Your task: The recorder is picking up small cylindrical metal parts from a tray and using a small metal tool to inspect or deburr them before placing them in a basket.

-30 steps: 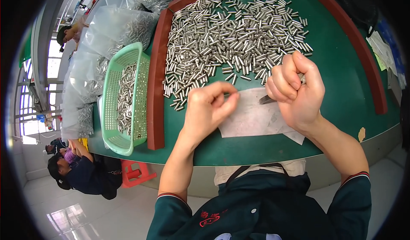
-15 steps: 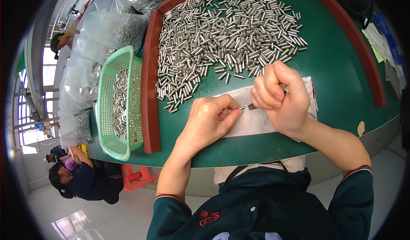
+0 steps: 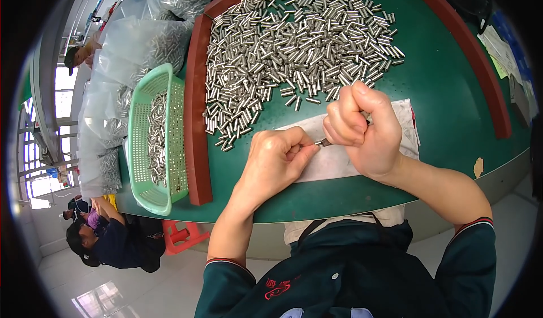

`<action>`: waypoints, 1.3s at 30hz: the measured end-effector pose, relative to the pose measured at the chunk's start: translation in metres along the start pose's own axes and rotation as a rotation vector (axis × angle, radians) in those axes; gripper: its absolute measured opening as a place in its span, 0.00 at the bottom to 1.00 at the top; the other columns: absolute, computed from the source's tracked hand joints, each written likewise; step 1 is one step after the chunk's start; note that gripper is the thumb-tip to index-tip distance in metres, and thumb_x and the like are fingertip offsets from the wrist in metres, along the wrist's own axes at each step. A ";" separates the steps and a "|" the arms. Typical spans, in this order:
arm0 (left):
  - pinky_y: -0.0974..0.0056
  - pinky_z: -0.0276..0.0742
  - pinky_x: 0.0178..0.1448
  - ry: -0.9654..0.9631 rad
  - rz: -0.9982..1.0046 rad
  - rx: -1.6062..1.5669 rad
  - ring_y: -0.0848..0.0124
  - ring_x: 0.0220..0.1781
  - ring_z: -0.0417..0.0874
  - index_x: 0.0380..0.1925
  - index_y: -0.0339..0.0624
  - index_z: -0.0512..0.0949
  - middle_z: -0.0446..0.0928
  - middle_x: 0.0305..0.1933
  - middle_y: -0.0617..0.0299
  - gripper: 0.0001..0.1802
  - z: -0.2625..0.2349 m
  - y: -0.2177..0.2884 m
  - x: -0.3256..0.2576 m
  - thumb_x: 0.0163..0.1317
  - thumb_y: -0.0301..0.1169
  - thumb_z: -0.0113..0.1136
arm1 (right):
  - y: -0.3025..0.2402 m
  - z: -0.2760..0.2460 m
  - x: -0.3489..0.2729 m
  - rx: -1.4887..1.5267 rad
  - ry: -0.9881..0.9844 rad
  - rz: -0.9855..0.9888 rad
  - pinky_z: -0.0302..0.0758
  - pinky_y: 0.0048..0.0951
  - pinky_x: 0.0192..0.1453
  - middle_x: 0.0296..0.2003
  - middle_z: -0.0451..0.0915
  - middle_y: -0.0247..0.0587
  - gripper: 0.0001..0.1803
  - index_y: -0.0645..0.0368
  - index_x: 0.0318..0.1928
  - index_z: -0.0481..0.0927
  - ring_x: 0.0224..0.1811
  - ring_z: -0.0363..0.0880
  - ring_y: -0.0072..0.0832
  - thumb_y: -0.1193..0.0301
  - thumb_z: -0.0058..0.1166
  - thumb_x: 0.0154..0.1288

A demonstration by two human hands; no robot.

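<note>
My left hand (image 3: pixel 277 157) pinches a small metal pin between thumb and fingertips; only its end shows. My right hand (image 3: pixel 367 128) is closed in a fist around a slim tool with a grey metal tip (image 3: pixel 325 142). The tool's handle is mostly hidden in the fist, so its exact kind is unclear. That tip meets the pin's end at my left fingertips. Under both hands lies a whitish cloth (image 3: pixel 339 164) on the green table. Beyond them spreads a large heap of short silver metal pins (image 3: pixel 300 52).
Red-brown rails (image 3: pixel 198 114) border the work area left and right. Left of the rail stands a light green basket (image 3: pixel 136 165) with more pins, beside clear plastic bags (image 3: pixel 102 114) of metal parts. Papers (image 3: pixel 500 52) lie at the far right. Another person (image 3: pixel 121 241) sits beyond the table's left end.
My right hand has moved slightly left, bringing the tool's tip from a small gap up to the pin. My left hand keeps its pinch almost in place.
</note>
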State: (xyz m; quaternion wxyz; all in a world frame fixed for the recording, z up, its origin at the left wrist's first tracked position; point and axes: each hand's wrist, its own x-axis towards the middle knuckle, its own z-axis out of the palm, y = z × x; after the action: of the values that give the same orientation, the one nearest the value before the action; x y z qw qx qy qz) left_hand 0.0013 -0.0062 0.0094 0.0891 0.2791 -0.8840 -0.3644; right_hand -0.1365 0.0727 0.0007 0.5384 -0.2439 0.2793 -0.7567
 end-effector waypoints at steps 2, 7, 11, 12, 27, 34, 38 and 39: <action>0.66 0.61 0.17 -0.001 -0.017 -0.004 0.70 0.09 0.64 0.17 0.36 0.74 0.63 0.08 0.60 0.05 0.001 0.000 0.000 0.44 0.24 0.61 | 0.001 0.000 0.000 0.000 0.008 0.004 0.45 0.21 0.16 0.07 0.51 0.26 0.23 0.51 0.12 0.53 0.10 0.42 0.17 0.60 0.26 0.65; 0.66 0.61 0.17 0.015 -0.024 -0.016 0.70 0.09 0.64 0.16 0.36 0.74 0.64 0.08 0.59 0.05 0.004 0.002 -0.001 0.44 0.23 0.61 | 0.002 0.003 -0.001 -0.042 0.016 -0.015 0.45 0.21 0.16 0.07 0.51 0.26 0.23 0.52 0.12 0.53 0.11 0.42 0.16 0.62 0.27 0.65; 0.65 0.61 0.17 0.016 -0.015 0.008 0.66 0.09 0.65 0.15 0.35 0.72 0.63 0.08 0.57 0.06 0.001 0.006 0.001 0.43 0.22 0.60 | 0.005 0.008 -0.003 -0.105 0.020 -0.050 0.45 0.21 0.16 0.07 0.50 0.26 0.23 0.52 0.12 0.53 0.11 0.42 0.17 0.63 0.28 0.65; 0.65 0.61 0.17 0.017 -0.018 0.010 0.66 0.09 0.65 0.15 0.35 0.72 0.63 0.08 0.57 0.06 0.001 0.006 0.001 0.43 0.22 0.60 | 0.005 0.009 -0.003 -0.124 0.013 -0.057 0.45 0.21 0.16 0.07 0.50 0.26 0.23 0.52 0.12 0.53 0.11 0.43 0.17 0.63 0.28 0.65; 0.77 0.59 0.24 0.035 -0.182 -0.563 0.83 0.19 0.63 0.26 0.38 0.72 0.72 0.21 0.68 0.04 -0.012 -0.004 -0.006 0.55 0.27 0.55 | -0.043 0.001 0.029 -0.044 0.013 -0.205 0.45 0.19 0.14 0.08 0.52 0.27 0.18 0.55 0.14 0.55 0.09 0.46 0.15 0.67 0.31 0.60; 0.75 0.59 0.26 -0.085 -0.300 -1.375 0.80 0.23 0.63 0.31 0.38 0.71 0.68 0.25 0.64 0.06 -0.027 -0.009 0.031 0.59 0.30 0.49 | -0.058 -0.008 0.036 -0.400 0.084 -0.657 0.50 0.16 0.16 0.11 0.59 0.29 0.19 0.60 0.17 0.64 0.11 0.51 0.13 0.66 0.30 0.63; 0.75 0.56 0.23 -0.109 -0.295 -1.263 0.81 0.20 0.61 0.25 0.39 0.71 0.65 0.20 0.69 0.11 -0.026 -0.015 0.041 0.60 0.35 0.48 | -0.048 -0.008 0.019 -0.919 -0.043 -0.890 0.65 0.19 0.20 0.24 0.76 0.43 0.16 0.68 0.28 0.74 0.16 0.68 0.20 0.71 0.35 0.62; 0.75 0.55 0.22 -0.075 -0.280 -1.097 0.82 0.20 0.61 0.23 0.40 0.71 0.65 0.19 0.70 0.11 -0.025 -0.011 0.043 0.59 0.34 0.49 | -0.047 -0.009 0.019 -0.927 -0.089 -0.934 0.68 0.20 0.22 0.25 0.76 0.45 0.15 0.69 0.29 0.74 0.18 0.71 0.23 0.71 0.36 0.62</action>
State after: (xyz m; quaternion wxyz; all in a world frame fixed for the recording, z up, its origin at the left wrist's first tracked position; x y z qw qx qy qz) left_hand -0.0201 -0.0517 0.0177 0.1405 0.2933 -0.5222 -0.7884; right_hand -0.1803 0.0682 0.0277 0.0036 -0.5769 0.4185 -0.7015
